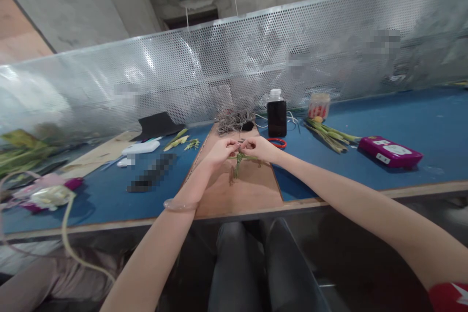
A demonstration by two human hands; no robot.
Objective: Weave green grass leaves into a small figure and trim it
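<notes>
Over a brown cardboard sheet (223, 195), my left hand (222, 150) and my right hand (258, 148) meet with their fingertips nearly touching. Both are closed in a pinch on a small green knotted piece of plant strips (238, 158). Its loose ends hang below my fingers and stick out to the right. The exact knot and what lies between the fingertips are too small to make out. A tangle of grey cord (234, 121) lies just beyond my hands. Beside my right wrist is a red ring-shaped item (278, 143).
A dark bottle with a white cap (277, 117) and a jar (319, 106) stand at the back. Green stalks (331, 135) and a purple pack (390, 151) lie right. Leaf scraps (177, 141), a white device (142, 147) and a black sheet (158, 125) lie left. A perforated metal screen (248, 58) borders the table.
</notes>
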